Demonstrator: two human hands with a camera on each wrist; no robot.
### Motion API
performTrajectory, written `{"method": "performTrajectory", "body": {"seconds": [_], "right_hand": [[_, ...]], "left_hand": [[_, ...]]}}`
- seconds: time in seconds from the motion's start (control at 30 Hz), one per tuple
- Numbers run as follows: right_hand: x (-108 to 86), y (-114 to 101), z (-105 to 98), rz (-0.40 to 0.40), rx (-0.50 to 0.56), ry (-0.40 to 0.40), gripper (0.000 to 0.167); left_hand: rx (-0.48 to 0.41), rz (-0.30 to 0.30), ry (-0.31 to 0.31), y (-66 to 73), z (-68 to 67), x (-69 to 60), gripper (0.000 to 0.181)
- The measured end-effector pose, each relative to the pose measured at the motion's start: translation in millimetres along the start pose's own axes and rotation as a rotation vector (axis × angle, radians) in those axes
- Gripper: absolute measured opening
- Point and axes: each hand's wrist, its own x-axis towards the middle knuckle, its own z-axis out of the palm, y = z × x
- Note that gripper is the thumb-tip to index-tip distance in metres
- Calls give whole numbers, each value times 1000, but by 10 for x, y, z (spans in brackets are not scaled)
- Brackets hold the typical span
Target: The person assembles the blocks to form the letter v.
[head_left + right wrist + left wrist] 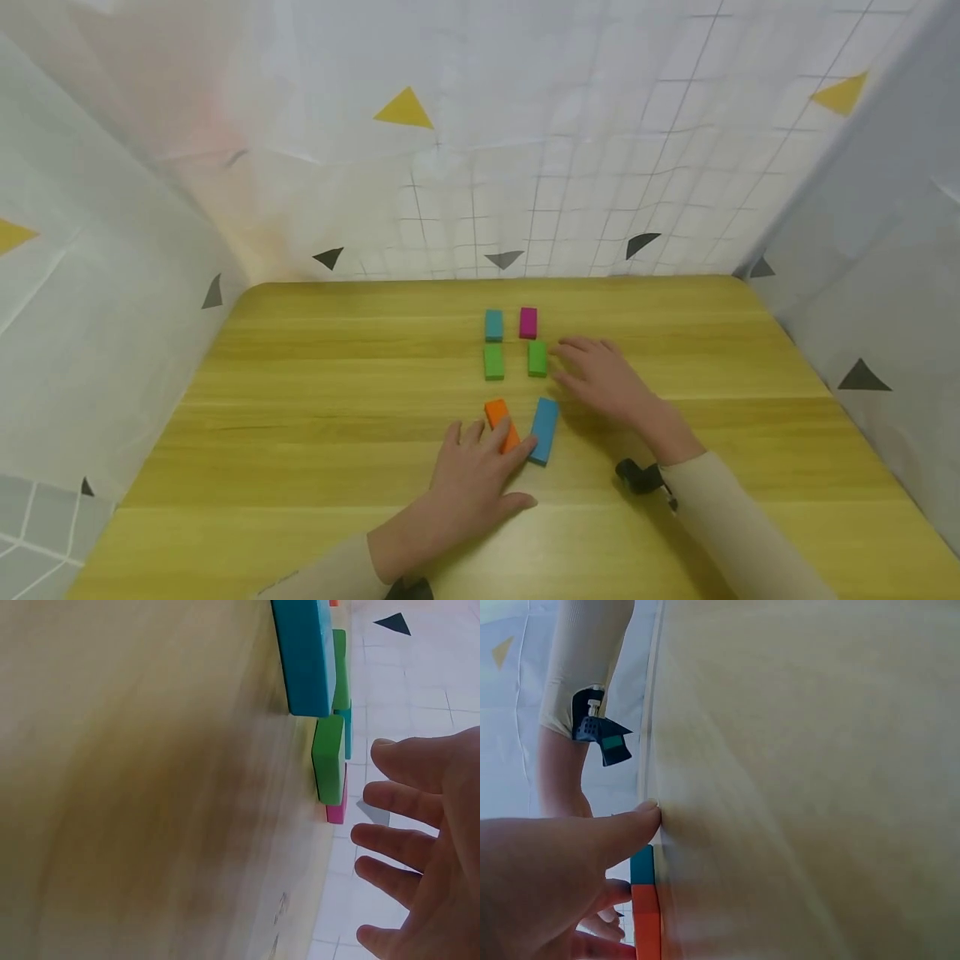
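Note:
My left hand (470, 483) rests over an orange block (496, 411), its fingers spread and touching that block, with the index fingertip at the left edge of a longer blue block (545, 427). The lower part of the orange block is hidden beneath the fingers. To the right, my right hand (600, 379) hovers with loosely extended fingers beside a green block (537, 359), apart from it and holding nothing. In the right wrist view, a gap shows between this hand (442, 825) and the green block (328, 757).
Farther back lie another green block (493, 362), a teal block (493, 325) and a magenta block (528, 322). The wooden table (315, 433) is bordered by white sheets (480, 192) at the back and both sides. A dark wrist camera (637, 477) sits below the right wrist.

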Motion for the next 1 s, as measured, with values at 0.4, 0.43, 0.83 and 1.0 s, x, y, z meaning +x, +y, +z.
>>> {"method": "performTrajectory", "body": {"seconds": [0.4, 0.43, 0.83, 1.0], "right_hand": [[164, -86, 16, -20, 11, -30, 47], [161, -88, 22, -21, 10, -33, 47], [201, -131, 47, 5, 14, -49, 49], [259, -136, 77, -5, -4, -57, 43]], "left_hand": [[1, 6, 15, -15, -17, -5, 74], [-2, 6, 12, -13, -16, -7, 74], [-4, 5, 29, -15, 6, -12, 74], [-2, 6, 23, -13, 12, -14, 74]]}}
